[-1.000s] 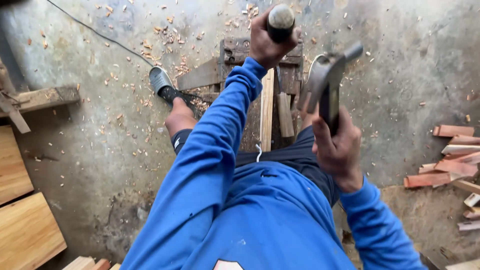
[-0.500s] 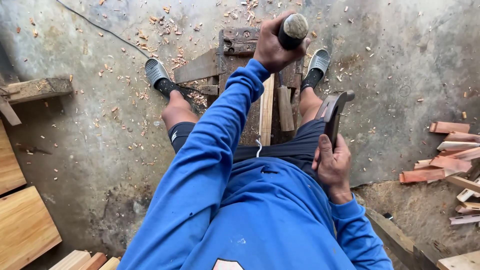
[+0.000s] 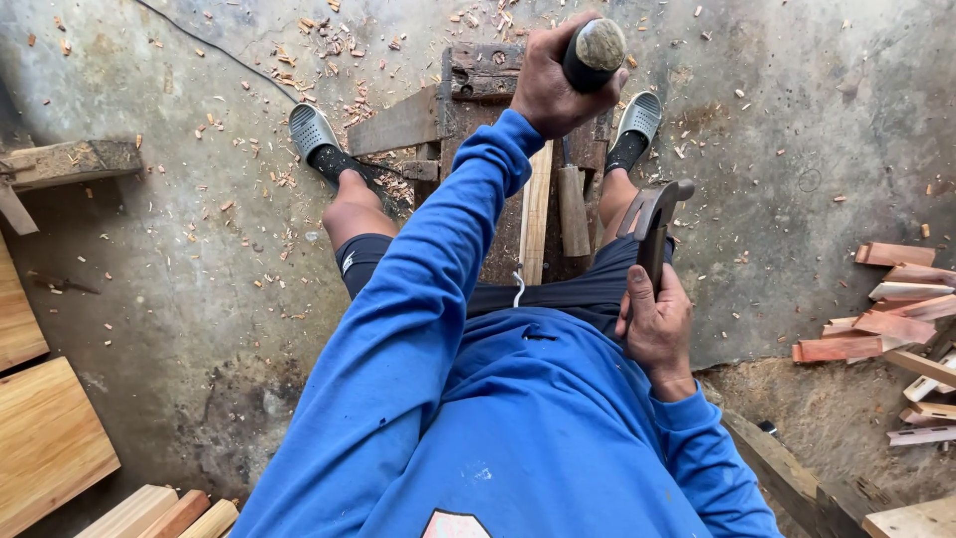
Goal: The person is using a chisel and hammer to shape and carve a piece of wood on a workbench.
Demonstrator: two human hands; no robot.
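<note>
— Which step is this?
— Chiselling, it seems: the left hand [image 3: 553, 85] is clamped on a chisel handle [image 3: 595, 52], held over the wooden strip [image 3: 536, 214] below it.
— And the right hand [image 3: 655, 324]?
— Wrapped around a hammer [image 3: 652, 214], drawn back near the lap. The next blow needs a square hit on the handle's top.

- A rough woodworking shop: bare concrete floor [image 3: 199, 299] strewn with wood shavings [image 3: 329, 45].
- Sawn planks [image 3: 50, 438] and reddish offcuts [image 3: 886, 309] lie along the edges.
</note>
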